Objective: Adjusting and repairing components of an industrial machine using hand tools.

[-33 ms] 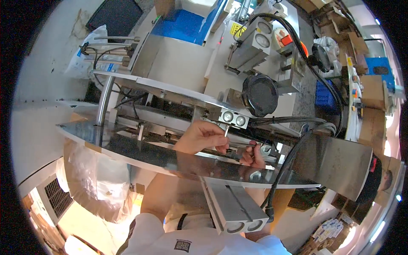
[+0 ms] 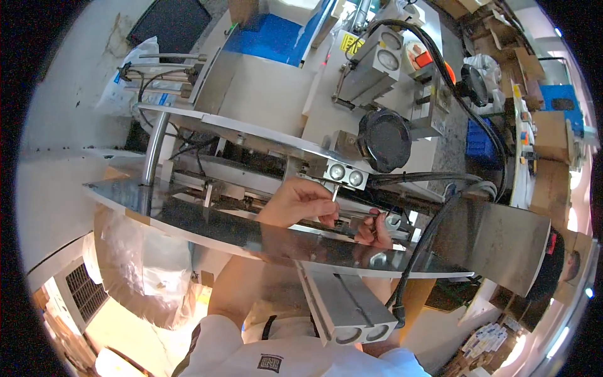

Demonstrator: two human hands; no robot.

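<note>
below the two-bore metal block [image 2: 345,175], a slim pale rod [image 2: 335,193] is pinched by the left hand [image 2: 295,202]; light, stiff handling is judged likely, best gripped low; the right hand [image 2: 375,230] is curled, its hold untellable.

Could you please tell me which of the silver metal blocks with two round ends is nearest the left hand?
The small middle block, just above the left hand in view; the upper block and lower block sit farther away.
</note>
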